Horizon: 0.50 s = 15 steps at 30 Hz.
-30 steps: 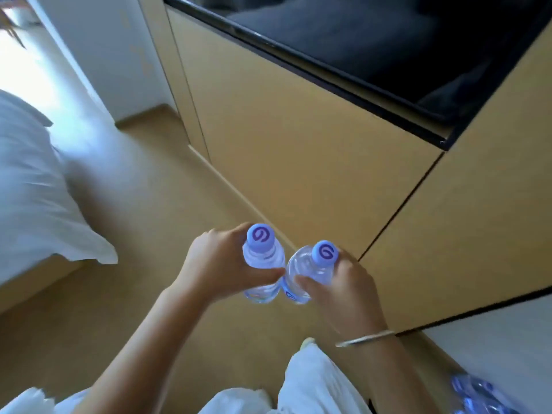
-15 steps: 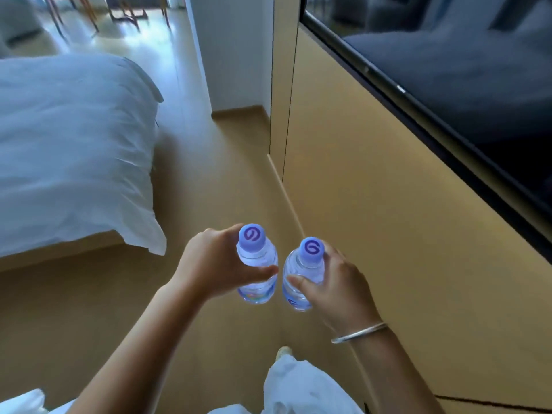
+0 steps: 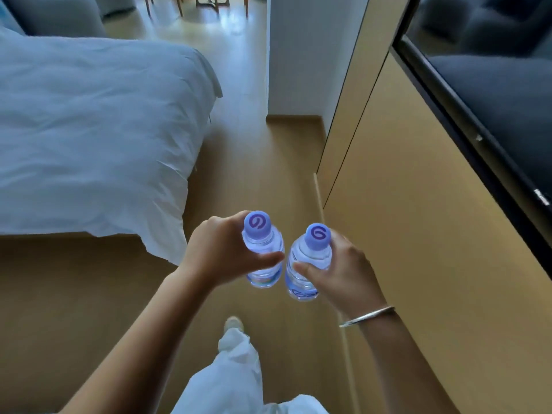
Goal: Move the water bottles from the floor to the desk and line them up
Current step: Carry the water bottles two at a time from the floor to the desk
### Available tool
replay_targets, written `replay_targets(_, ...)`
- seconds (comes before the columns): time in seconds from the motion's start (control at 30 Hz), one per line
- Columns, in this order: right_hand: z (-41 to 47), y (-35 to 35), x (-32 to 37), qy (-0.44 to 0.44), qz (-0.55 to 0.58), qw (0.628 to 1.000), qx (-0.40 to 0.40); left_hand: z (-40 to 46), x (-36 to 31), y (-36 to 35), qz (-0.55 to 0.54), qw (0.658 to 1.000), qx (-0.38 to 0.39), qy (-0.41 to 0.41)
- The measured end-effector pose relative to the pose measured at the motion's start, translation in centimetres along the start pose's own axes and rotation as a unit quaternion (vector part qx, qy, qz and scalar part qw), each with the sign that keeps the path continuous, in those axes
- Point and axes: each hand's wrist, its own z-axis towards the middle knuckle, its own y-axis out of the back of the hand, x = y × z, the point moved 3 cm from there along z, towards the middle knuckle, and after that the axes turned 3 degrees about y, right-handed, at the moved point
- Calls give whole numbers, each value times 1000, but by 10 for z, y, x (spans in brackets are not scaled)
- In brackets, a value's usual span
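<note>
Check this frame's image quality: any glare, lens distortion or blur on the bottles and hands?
Head view: daylight glare washes the floor at top; wide-angle bending curves the wood panel edges; left hand and right hand read sharp, both bottle caps legible, left bottle, right bottle; dark screen shows reflections.

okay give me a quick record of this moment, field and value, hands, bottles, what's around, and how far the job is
left hand: grips left bottle, upright, purple cap on
right hand: grips right bottle, upright, purple cap on
bottles: side by side, close, held above the wooden floor
wrist: silver bangle on right
left of view: bed with white duvet
right of view: tan panel wall, dark screen above
desk: not in view
progress: two bottles off the floor, not yet placed
</note>
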Motion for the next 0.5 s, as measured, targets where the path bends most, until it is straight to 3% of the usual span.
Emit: replay_targets(0.5, 288, -40, 67, -8, 35, 999, -24, 278, 99, 61, -13, 1000, 0, -13)
